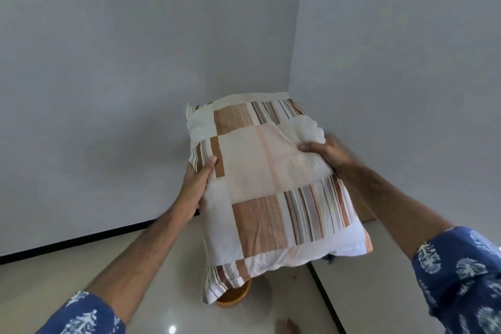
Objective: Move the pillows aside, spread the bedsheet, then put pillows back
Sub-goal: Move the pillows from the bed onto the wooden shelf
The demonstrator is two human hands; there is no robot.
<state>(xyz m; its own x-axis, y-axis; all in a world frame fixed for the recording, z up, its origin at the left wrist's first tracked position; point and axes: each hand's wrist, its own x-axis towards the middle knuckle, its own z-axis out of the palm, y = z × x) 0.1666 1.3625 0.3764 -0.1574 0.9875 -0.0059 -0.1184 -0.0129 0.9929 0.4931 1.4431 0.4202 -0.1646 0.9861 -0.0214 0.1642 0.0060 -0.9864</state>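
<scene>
A pillow (267,187) in a cream, peach and brown striped patchwork cover fills the middle of the head view, held in the air near a room corner. My left hand (197,182) grips its left edge, thumb on top. My right hand (326,153) grips the right edge, thumb pressed into the cover and the other fingers hidden behind. The bed and bedsheet are out of view.
Pale grey walls (108,89) meet in a corner behind the pillow. Below lies a glossy light tile floor (81,266) with a dark skirting line. An orange-brown round stool or bowl (234,297) peeks out under the pillow. A bare foot (288,327) shows at the bottom edge.
</scene>
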